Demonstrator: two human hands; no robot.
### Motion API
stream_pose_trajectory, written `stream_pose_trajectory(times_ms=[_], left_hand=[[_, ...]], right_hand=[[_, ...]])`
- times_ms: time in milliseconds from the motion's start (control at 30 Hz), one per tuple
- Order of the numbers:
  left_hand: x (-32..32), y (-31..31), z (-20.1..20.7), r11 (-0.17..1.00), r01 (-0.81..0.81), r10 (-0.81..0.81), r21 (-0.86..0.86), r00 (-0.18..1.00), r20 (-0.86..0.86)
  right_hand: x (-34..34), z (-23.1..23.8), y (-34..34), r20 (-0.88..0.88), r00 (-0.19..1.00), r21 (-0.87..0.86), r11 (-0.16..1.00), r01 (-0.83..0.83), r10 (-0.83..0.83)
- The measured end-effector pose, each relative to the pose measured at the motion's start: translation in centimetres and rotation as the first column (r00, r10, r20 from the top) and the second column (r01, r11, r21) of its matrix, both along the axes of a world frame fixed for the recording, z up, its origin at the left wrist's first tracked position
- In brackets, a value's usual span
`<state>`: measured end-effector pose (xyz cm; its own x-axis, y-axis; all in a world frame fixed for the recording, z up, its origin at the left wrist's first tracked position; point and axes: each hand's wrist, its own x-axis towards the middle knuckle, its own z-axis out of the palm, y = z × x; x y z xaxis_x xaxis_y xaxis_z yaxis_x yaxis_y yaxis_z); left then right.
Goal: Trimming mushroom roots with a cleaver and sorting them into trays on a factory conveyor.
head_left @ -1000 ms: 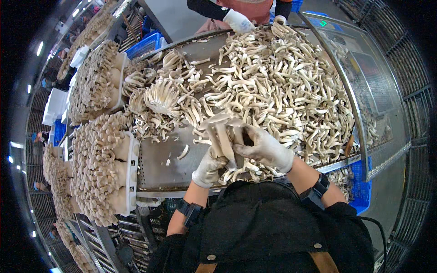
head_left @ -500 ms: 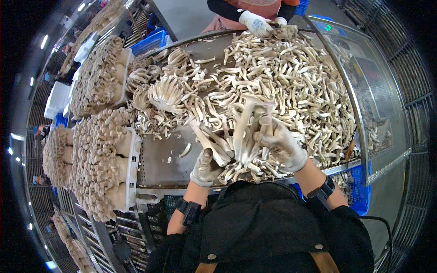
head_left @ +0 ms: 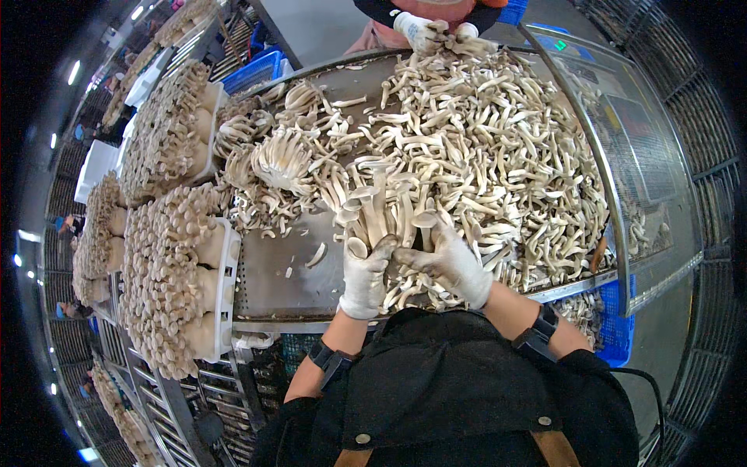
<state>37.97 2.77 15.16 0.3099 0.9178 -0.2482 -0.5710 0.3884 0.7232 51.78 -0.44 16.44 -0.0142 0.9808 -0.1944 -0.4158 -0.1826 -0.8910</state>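
A small cluster of pale-stemmed mushrooms (head_left: 375, 212) stands between my hands above the metal table, caps showing at the top. My left hand (head_left: 364, 276), in a white glove with darkened fingertips, is closed around its left side, thumb pressed inward. From the other side my gloved right hand (head_left: 447, 265) grips stems of the same cluster, its thumb reaching toward the left one. The cluster's base is hidden behind my fingers. Loose mushrooms (head_left: 498, 148) lie heaped beyond and to the right of it, and several bits lie under my hands.
At left, white trays (head_left: 227, 288) carry dense uncut mushroom blocks (head_left: 167, 280). Unseparated clumps (head_left: 284, 159) lie on the table's left half. Across the table a co-worker's gloved hands (head_left: 424, 33) handle mushrooms. A mesh-panelled metal frame (head_left: 599, 163) borders the right; a blue crate (head_left: 618, 331) sits below.
My hands have come closer together, the left rising and the right moving left and down. The mushrooms each hand held apart now form one cluster between them.
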Motion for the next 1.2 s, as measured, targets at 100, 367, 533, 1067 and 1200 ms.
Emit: stream_pose_trajectory(times_ms=[100,367,533,1067,1200], left_hand=[[-0.2,0.1,0.3,0.986,-0.057,0.083,0.156,0.982,-0.168],[0.0,0.4,1.3,0.982,0.096,-0.057,0.163,0.972,-0.229],[0.1,0.5,-1.1,0.982,-0.076,0.111,0.174,0.972,-0.206],[-0.5,1.4,-0.6,0.966,-0.154,0.192,0.208,0.966,-0.176],[-0.1,0.9,-0.9,0.945,-0.104,0.181,0.309,0.956,-0.232]], right_hand=[[0.1,-0.8,0.1,0.113,0.993,0.001,1.000,0.012,-0.012],[1.0,-0.3,0.3,0.277,0.956,0.001,0.995,0.100,-0.096],[1.4,-0.4,0.0,0.463,0.881,-0.010,0.995,-0.102,0.095],[1.4,0.1,0.9,0.076,0.972,-0.080,0.974,-0.214,0.220],[0.5,0.4,2.6,0.044,0.999,0.116,0.993,-0.007,0.002]])
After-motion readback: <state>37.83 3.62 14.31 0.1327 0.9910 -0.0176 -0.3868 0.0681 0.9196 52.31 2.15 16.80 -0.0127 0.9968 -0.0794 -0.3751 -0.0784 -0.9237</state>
